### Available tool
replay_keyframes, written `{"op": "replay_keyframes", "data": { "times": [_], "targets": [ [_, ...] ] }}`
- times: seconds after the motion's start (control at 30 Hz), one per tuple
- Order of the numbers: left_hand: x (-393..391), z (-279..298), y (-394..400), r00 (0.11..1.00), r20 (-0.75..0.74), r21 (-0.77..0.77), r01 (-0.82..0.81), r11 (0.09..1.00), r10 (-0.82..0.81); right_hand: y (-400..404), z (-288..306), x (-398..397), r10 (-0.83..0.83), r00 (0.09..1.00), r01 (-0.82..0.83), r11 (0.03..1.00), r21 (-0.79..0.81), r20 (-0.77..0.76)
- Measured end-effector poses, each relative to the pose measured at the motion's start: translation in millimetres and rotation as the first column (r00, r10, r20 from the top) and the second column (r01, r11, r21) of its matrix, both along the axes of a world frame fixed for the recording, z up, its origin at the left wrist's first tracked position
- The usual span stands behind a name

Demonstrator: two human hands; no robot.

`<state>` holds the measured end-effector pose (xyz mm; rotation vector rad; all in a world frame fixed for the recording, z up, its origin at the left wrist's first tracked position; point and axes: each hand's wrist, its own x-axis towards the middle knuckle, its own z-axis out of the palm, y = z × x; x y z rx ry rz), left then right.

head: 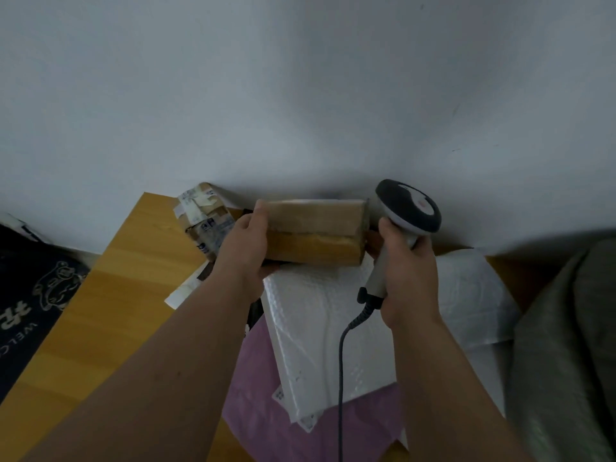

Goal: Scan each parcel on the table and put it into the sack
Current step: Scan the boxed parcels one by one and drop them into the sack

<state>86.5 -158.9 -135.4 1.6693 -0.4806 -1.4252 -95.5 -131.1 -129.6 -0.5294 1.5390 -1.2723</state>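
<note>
left grip (245, 241) holds box (313, 230), underside hidden | right grip (408, 265) clasps scanner (405, 211)

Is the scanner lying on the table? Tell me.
No: the right hand grips the scanner by its handle, raised beside the box.

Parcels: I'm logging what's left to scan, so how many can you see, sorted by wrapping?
Brown cardboard box: 1, held by the left hand
Tape-wrapped brown parcel: 1
White bubble mailer: 2
Purple poly bag: 1
Total: 5 parcels. Others may lie hidden beneath these.
The right hand grips the scanner.
</note>
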Motion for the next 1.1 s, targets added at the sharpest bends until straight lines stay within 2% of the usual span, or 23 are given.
{"op": "replay_keyframes", "data": {
  "times": [0.23, 0.37, 0.53, 0.67, 0.87, 1.0, 1.1],
  "targets": [
    [11.6, 17.7, 50.7, 0.999, 0.011, -0.041, -0.048, 0.998, 0.048, 40.4, 10.3, 7.3, -0.017, 1.0, 0.017, 1.0, -0.024, -0.005],
    [19.6, 27.1, 81.7, 0.993, -0.117, -0.093, -0.041, 0.995, 0.03, 72.9, 20.0, 14.2, -0.007, 1.0, 0.005, 0.998, -0.063, -0.028],
    [37.5, 40.0, 127.3, 0.945, -0.298, -0.155, 0.093, 0.983, -0.137, 114.3, 36.3, 25.4, -0.066, 0.996, 0.06, 0.992, -0.114, -0.054],
    [62.2, 48.0, 166.2, 0.915, -0.284, -0.151, 0.252, 0.956, -0.286, 148.4, 48.3, 37.0, -0.088, 0.989, 0.072, 0.989, -0.13, -0.12],
    [92.7, 59.4, 217.9, 0.841, -0.294, -0.195, 0.413, 0.89, -0.454, 194.7, 65.2, 60.6, -0.138, 0.983, 0.114, 0.976, -0.185, -0.123],
    [101.2, 65.4, 241.0, 0.824, -0.277, -0.259, 0.432, 0.864, -0.495, 222.3, 72.3, 73.8, -0.178, 0.978, 0.151, 0.965, -0.216, -0.111],
    [99.3, 68.6, 256.2, 0.847, -0.306, -0.26, 0.366, 0.894, -0.436, 238.4, 77.9, 79.0, -0.188, 0.976, 0.159, 0.96, -0.229, -0.111]
  ]
}}
